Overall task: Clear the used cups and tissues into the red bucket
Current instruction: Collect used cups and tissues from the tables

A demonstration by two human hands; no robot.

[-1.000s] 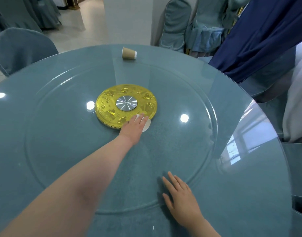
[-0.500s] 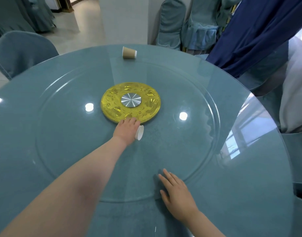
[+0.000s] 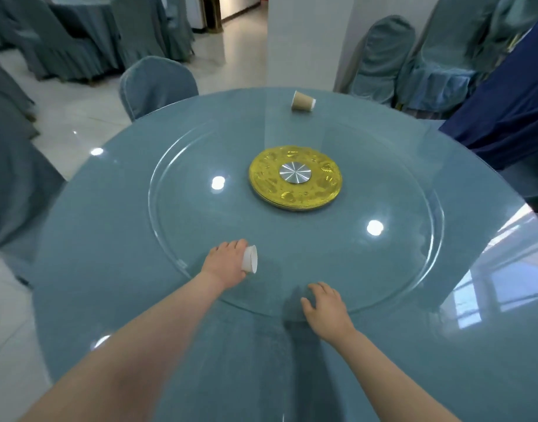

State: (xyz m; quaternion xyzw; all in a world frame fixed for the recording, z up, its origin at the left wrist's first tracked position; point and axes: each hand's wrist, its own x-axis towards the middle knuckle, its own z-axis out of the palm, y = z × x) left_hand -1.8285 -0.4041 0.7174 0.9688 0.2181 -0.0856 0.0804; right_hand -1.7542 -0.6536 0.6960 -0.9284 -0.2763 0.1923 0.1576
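- The left hand (image 3: 223,263) reached out over the round glass tabletop (image 3: 109,239), its grip closed around a white paper cup (image 3: 251,259) held on its side with the open rim facing toward 3 o'clock.
- That white paper cup sat at about 7 o'clock from the gold turntable hub (image 3: 295,179), just inside the near edge of the glass lazy Susan (image 3: 398,184).
- The right hand (image 3: 327,306) rested on the near rim of the lazy Susan at about 6 o'clock from the hub; its grip was released, fingers loosely bent against the glass and holding nothing.
- A brown paper cup (image 3: 303,101) lay on its side at the far edge of the tabletop, at about 12 o'clock from the hub, well apart from both hands, its white rim toward 3 o'clock.
- Chairs in grey-blue covers (image 3: 158,83) stood around the tabletop from 9 to 1 o'clock.
- A dark blue cloth (image 3: 505,111) hung at about 2 o'clock.
- Ceiling lights showed as bright spots on the glass.
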